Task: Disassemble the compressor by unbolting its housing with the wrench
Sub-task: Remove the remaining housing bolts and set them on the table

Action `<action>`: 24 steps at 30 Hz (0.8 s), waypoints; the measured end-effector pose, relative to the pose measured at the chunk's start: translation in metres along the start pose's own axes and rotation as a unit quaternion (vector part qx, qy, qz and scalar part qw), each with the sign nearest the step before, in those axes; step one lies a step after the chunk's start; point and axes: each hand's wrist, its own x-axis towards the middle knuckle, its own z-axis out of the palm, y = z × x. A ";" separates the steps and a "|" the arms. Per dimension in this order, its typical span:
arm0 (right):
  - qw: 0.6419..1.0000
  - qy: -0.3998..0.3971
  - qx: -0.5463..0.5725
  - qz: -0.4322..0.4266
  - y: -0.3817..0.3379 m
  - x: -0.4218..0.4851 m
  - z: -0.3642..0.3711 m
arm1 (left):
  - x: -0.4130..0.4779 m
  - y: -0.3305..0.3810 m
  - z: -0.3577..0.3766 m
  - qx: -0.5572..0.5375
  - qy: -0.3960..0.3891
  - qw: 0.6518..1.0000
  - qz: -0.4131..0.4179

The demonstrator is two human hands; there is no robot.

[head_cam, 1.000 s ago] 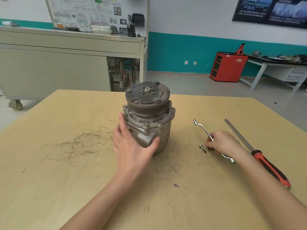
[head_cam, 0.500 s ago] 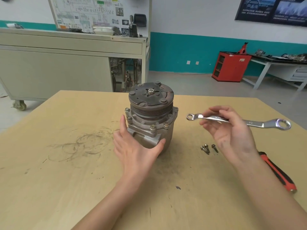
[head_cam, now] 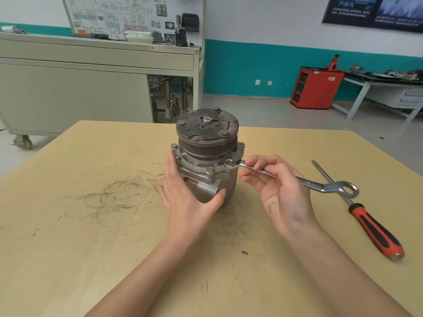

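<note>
Worktable (head_cam: 91,248): a scuffed tan board fills the lower frame, with dark ring-shaped smudges at centre left. Two bare forearms reach in from the bottom edge.
Left hand (head_cam: 185,202): laid flat against the left flank of the housing, fingers straight and pointing up, thumb spread across the lower front; it braces and clasps nothing.
Right hand (head_cam: 281,191): palm turned up, just right of the housing, fingers and thumb pinching the shaft of the wrench (head_cam: 309,184).
Screwdriver (head_cam: 370,227): red-and-black handle, long blade, lying on the table at the right edge, apart from the hand.
Wrench: a double-ended ring spanner (a size mark on the shaft is too small to read). Its small ring sits over a bolt head on the right front of the flange, and its large ring hangs free over the table at right.
Compressor (head_cam: 206,152): centre frame, standing upright on the table, rusty clutch plate and grooved pulley on top, grey cast housing below.
Flange bolt (head_cam: 209,170): seated at the front, just left of the wrench's small ring; more bolt heads show along the flange's left side.
Workshop behind: a beige wheeled bench (head_cam: 91,72) at upper left with a wiring chart (head_cam: 119,14) above it, a teal-banded wall, and a red cabinet (head_cam: 315,88) at upper right.
</note>
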 end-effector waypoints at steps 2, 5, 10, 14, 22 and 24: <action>1.000 -0.014 -0.007 0.004 -0.001 0.004 -0.003 | 0.000 0.000 0.000 -0.008 -0.008 1.000 0.005; 0.999 -0.044 -0.003 0.028 -0.006 0.014 -0.007 | 0.000 -0.001 0.000 -0.018 -0.019 1.000 0.015; 0.996 -0.085 0.003 0.042 -0.005 0.020 -0.014 | 0.000 -0.003 0.001 -0.017 -0.022 1.000 0.011; 0.996 -0.076 0.009 0.039 -0.004 0.021 -0.014 | 0.000 -0.003 0.002 -0.017 -0.023 1.000 0.010; 0.999 -0.018 -0.028 0.020 -0.014 0.014 0.003 | -0.001 0.000 0.000 -0.020 -0.021 1.000 0.011; 1.000 0.006 -0.020 0.009 -0.009 0.007 0.006 | -0.001 0.000 -0.001 -0.023 -0.021 0.999 0.010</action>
